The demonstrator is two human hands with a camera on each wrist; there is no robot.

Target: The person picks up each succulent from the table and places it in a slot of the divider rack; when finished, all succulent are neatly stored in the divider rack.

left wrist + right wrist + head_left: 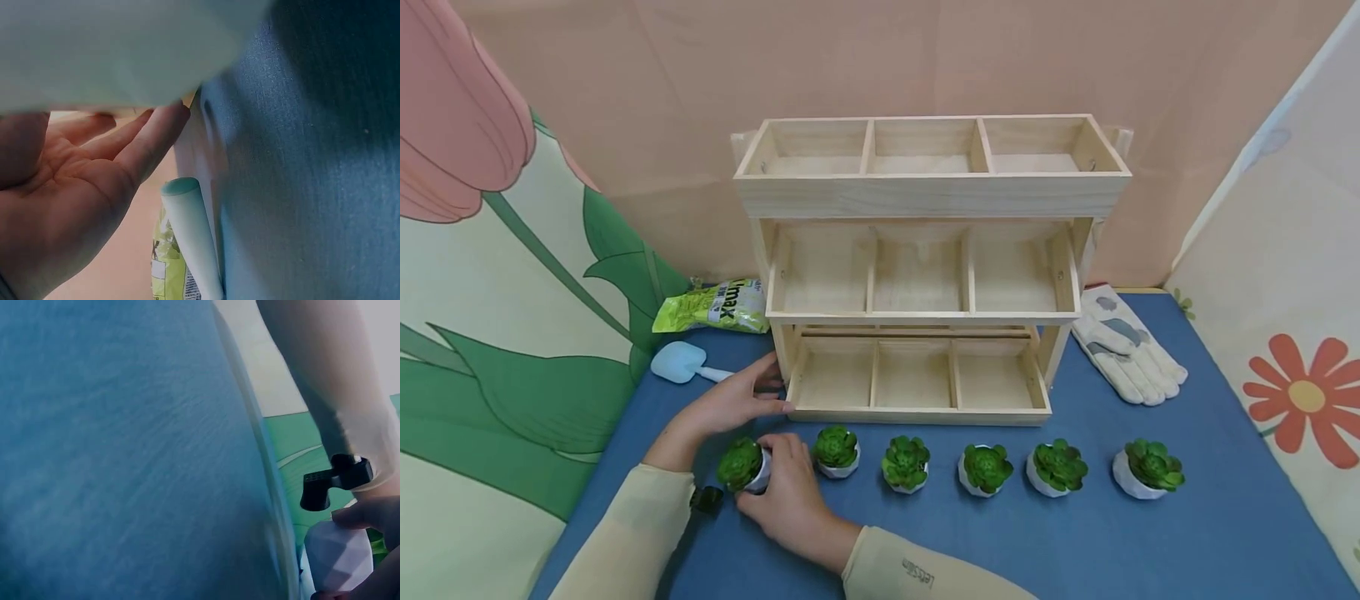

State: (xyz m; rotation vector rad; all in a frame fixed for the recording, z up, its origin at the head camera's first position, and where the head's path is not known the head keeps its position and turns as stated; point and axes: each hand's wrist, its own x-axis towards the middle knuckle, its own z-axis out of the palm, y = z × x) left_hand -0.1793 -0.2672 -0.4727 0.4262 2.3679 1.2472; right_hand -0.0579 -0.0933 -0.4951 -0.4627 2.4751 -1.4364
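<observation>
Left of centre, a scoop (pixel 678 362) lies on the desk (pixel 1097 546) below a bag (pixel 718 306). Next, the left hand (pixel 727 408), fingers fairly straight, touches the lower left corner of the rack (pixel 922 319). At lower left, a tilted plant (pixel 741 465) is pinched by the right hand (pixel 796 500). Five more plants (pixel 986 469) line the lower frame rightward; gloves (pixel 1123 346) lie right of centre.

the head view looks forward and down; both close, sideways-tilted wrist views share its blue cloth (pixel 1075 542).
</observation>
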